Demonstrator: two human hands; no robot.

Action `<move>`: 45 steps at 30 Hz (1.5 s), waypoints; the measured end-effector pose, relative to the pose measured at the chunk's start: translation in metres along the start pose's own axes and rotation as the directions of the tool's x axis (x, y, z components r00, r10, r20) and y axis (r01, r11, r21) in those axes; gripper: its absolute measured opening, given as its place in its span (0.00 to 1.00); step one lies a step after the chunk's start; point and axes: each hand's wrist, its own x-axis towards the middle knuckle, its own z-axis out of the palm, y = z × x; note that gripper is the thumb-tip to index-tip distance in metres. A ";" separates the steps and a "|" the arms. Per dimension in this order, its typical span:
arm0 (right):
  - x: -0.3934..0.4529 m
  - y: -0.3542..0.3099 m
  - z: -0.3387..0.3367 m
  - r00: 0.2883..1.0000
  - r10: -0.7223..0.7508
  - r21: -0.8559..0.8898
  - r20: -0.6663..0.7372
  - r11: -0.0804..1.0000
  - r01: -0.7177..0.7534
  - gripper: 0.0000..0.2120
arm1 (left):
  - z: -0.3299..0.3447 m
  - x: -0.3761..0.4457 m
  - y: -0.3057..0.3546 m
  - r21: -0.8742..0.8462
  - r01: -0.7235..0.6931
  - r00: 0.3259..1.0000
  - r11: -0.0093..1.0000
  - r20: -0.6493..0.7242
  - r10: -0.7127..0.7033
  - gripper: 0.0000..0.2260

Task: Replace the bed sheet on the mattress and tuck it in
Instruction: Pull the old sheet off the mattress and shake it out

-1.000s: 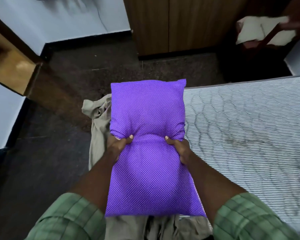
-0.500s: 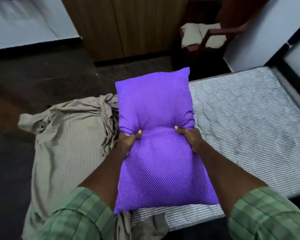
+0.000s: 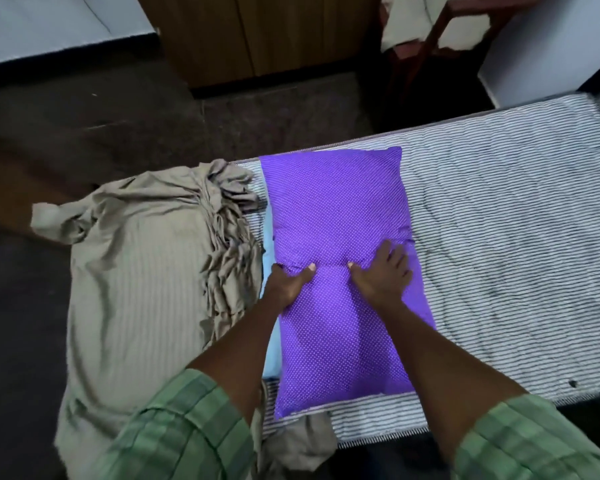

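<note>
The beige sheet (image 3: 146, 282) is lying bunched up, hanging off the end of the bare striped mattress (image 3: 510, 254). Purple pillow (image 3: 340, 237) is sitting on the mattress; left hand (image 3: 290, 284) is gripping its edge, right hand (image 3: 381, 275) is pressing flat, fingers spread.

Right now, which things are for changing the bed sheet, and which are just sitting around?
For the job:
- striped mattress
- beige sheet, bunched at the mattress end
- purple pillow, under the left hand and right hand

Just lying about:
- wooden cupboard
- chair with a pale cloth
</note>
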 end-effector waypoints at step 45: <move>-0.185 -0.285 0.462 0.279 -0.798 -0.395 0.534 0.055 0.917 0.19 | -0.338 0.013 -0.354 0.726 0.041 0.907 0.686 -0.315 0.280 0.20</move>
